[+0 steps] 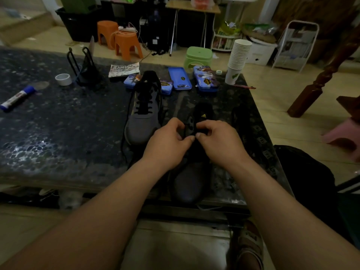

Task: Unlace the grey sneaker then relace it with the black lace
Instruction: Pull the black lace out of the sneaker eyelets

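Speckled table [58, 143]: near sneaker [190, 182], glue stick [17, 97]

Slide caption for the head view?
Left hand and right hand pinch the lace on the near sneaker; a laced sneaker sits behind-left.

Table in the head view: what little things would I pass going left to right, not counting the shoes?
Glue stick → white tape roll → black wire stand → printed paper → blue tray → blue pencil tin → paper cup stack.

Dark lacing [190, 122] of near sneaker [191, 184] under fingers [175, 126]
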`<action>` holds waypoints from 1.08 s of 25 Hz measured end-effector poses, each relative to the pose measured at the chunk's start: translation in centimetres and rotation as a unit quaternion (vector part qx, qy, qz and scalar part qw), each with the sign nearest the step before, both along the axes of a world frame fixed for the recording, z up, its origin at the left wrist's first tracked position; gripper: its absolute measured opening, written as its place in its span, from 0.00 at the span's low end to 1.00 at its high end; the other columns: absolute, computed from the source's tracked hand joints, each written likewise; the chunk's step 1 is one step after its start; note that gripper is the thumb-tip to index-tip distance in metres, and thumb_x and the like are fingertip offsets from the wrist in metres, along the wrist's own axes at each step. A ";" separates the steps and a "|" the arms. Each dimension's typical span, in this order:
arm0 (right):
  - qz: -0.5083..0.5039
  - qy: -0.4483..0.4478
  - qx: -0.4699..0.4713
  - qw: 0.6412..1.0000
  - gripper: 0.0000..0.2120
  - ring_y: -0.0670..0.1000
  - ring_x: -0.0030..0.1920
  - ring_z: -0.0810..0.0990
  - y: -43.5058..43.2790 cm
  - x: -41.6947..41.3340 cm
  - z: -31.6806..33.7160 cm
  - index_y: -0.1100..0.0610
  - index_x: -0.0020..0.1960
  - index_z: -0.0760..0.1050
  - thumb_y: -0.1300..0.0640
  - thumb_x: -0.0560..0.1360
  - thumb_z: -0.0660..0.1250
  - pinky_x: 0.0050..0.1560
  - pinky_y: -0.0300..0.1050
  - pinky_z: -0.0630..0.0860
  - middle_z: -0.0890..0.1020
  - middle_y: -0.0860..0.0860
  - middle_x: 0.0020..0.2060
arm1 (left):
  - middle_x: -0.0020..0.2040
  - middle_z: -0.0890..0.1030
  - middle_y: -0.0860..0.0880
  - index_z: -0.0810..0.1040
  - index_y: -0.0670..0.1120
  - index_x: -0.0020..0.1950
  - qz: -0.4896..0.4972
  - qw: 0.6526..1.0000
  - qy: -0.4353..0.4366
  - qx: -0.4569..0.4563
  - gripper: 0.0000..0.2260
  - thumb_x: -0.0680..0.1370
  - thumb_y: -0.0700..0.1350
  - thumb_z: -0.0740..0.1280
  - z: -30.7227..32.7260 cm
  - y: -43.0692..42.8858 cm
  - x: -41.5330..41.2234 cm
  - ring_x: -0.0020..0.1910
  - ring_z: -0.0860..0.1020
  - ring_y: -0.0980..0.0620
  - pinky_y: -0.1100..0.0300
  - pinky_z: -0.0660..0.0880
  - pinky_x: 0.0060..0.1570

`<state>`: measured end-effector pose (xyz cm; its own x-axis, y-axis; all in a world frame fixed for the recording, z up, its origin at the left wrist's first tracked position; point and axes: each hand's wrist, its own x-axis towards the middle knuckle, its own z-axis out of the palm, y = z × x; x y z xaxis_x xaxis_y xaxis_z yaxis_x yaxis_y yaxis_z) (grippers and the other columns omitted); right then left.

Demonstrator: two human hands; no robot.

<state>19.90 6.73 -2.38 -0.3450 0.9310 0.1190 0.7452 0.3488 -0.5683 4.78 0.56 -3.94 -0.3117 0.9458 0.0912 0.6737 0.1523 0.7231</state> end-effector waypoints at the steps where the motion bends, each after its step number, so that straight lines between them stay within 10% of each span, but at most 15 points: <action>1: 0.004 0.001 -0.018 1.000 0.17 0.53 0.59 0.81 0.2 -0.3 -0.2 0.44 0.67 0.80 0.49 0.78 0.68 0.61 0.52 0.79 0.83 0.48 0.58 | 0.39 0.80 0.54 0.74 0.53 0.55 0.002 1.000 0.008 -0.009 0.14 0.77 0.58 0.72 0.1 0.3 -0.1 0.40 0.79 0.54 0.54 0.77 0.40; 12: 0.033 -0.015 0.003 0.999 0.08 0.52 0.52 0.80 0.4 0.0 0.2 0.48 0.56 0.81 0.53 0.81 0.64 0.53 0.48 0.76 0.81 0.50 0.52 | 0.45 0.80 0.51 0.69 0.52 0.53 0.005 0.992 0.123 -0.029 0.16 0.78 0.64 0.63 0.4 -0.2 1.4 0.42 0.79 0.44 0.50 0.75 0.41; 27: -0.004 0.225 -0.193 0.955 0.15 0.47 0.26 0.74 -1.0 1.2 2.2 0.60 0.44 0.79 0.49 0.80 0.70 0.31 0.45 0.70 0.81 0.51 0.31 | 0.49 0.81 0.47 0.67 0.51 0.52 0.019 0.996 0.077 -0.047 0.16 0.80 0.63 0.64 0.1 0.0 2.5 0.46 0.80 0.39 0.49 0.74 0.42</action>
